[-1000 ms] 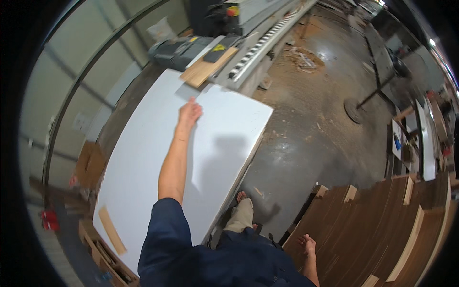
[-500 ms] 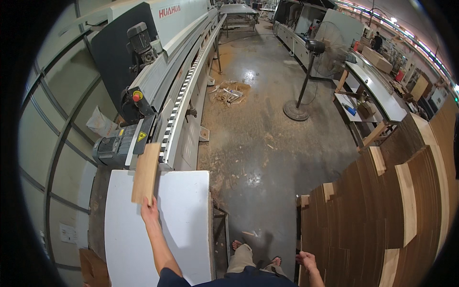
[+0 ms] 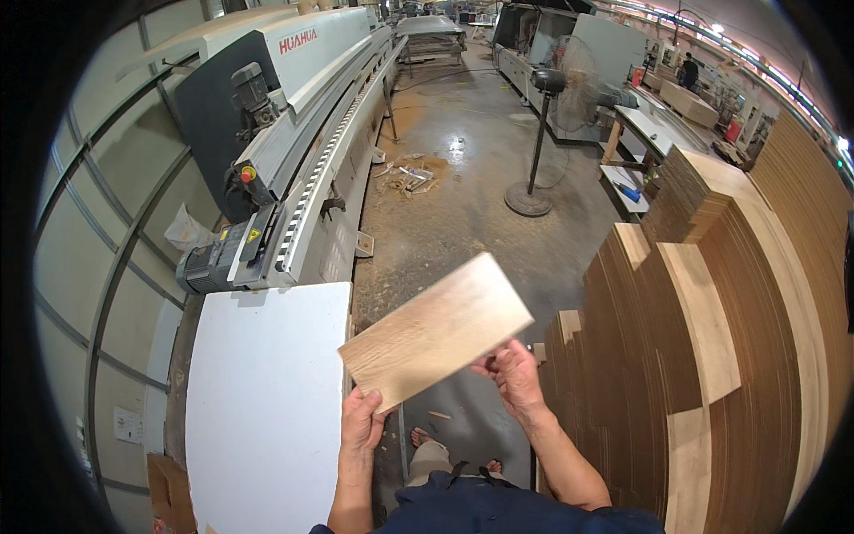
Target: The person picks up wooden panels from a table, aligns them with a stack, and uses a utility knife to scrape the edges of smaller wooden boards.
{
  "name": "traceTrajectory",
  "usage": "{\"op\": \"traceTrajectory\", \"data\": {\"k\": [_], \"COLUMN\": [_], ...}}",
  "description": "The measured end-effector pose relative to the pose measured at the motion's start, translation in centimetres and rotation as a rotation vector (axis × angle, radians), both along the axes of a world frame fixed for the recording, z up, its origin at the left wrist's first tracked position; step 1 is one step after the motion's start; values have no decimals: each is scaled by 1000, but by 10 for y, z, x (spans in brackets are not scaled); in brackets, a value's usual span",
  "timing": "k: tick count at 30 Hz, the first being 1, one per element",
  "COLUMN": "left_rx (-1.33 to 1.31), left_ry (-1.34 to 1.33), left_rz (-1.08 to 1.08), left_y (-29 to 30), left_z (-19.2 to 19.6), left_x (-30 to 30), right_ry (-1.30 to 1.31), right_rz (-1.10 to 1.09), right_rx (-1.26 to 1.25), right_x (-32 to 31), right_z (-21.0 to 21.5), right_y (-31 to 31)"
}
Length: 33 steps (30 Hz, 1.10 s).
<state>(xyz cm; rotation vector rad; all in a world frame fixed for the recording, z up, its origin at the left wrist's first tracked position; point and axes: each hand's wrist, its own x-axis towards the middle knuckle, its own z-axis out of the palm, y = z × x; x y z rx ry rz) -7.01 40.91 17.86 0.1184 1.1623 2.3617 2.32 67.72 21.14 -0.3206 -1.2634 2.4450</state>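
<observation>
Both hands grip a small wooden board in mid-air: the left hand clasps its near left corner, the right hand pinches its near edge. The board tilts above the gap between the white panel and the stacked boards, over open concrete floor. Half a second earlier, the left hand alone held it upright above the panel, beside the machine.

A large white panel is laid flat at the lower left, just before a long grey machine. Brown boards are stacked at the right. A standing fan is seen on the dusty concrete floor.
</observation>
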Motion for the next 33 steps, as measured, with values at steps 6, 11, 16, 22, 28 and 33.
{"op": "traceTrajectory", "data": {"k": [6, 11, 16, 22, 28, 33], "left_rx": [11, 7, 203, 360, 530, 612], "left_ry": [72, 63, 195, 365, 524, 795], "left_rz": [-215, -443, -688, -1118, -1336, -1568], "left_y": [38, 110, 171, 272, 340, 395], "left_z": [12, 22, 50, 147, 255, 334], "left_x": [32, 42, 40, 81, 198, 283], "right_ry": [-57, -98, -90, -166, -286, -333], "right_rz": [-321, -534, -911, -1350, -1507, -1712], "right_rx": [104, 322, 403, 589, 968, 1035], "right_x": [94, 185, 253, 346, 427, 517], "right_z": [26, 64, 117, 178, 247, 299], "right_y": [14, 15, 5, -38, -80, -66]}}
